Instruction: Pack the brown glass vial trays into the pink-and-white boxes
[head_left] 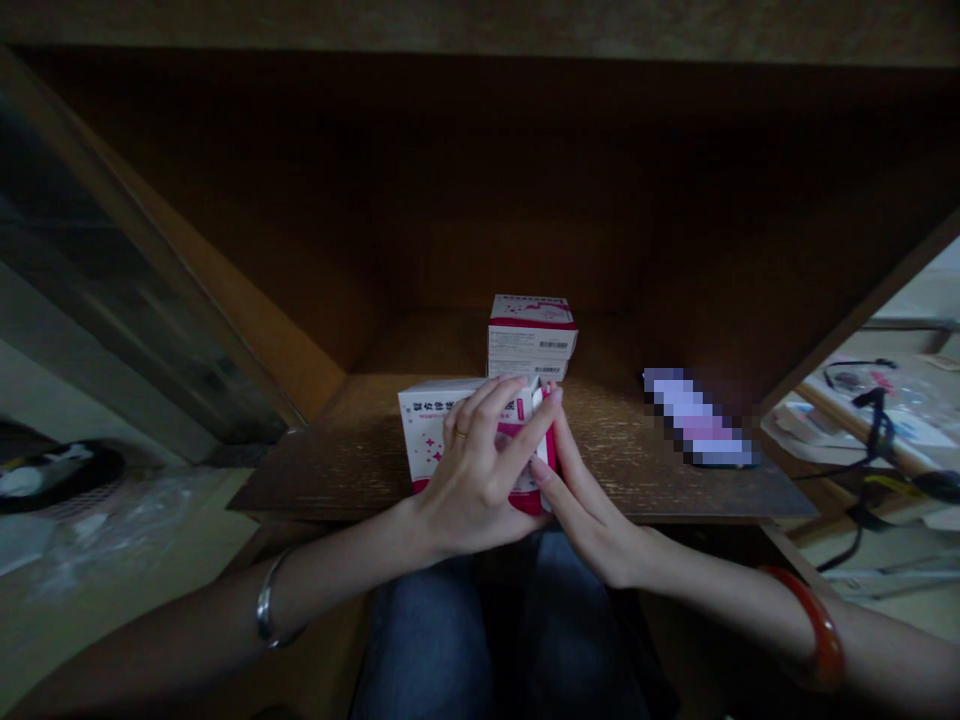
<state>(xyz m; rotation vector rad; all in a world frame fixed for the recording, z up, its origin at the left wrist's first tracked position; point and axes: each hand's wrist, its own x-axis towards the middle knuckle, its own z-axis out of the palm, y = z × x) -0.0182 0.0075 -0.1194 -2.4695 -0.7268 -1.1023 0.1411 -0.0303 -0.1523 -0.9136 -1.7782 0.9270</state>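
Note:
A white and magenta carton (pixel 420 425) with dark printed characters lies on its side near the shelf's front edge. My left hand (pixel 480 470), with a ring on one finger, is wrapped over its front and top and grips it. At the carton's right end my right hand (pixel 592 510) has its thumb and fingers closed on the end flap (pixel 550 440). A narrow gap shows at the top of that end. My fingers hide much of the carton's right half. Behind it stand two stacked cartons (pixel 531 340) of similar white and magenta print.
The worn wooden shelf (pixel 337 470) has side walls and a dark back. A blurred-out, phone-like object (pixel 697 415) lies on its right side. Beyond the right wall are cables (pixel 874 430) and plastic wrapping. A dark round basket (pixel 60 475) stands on the floor at left.

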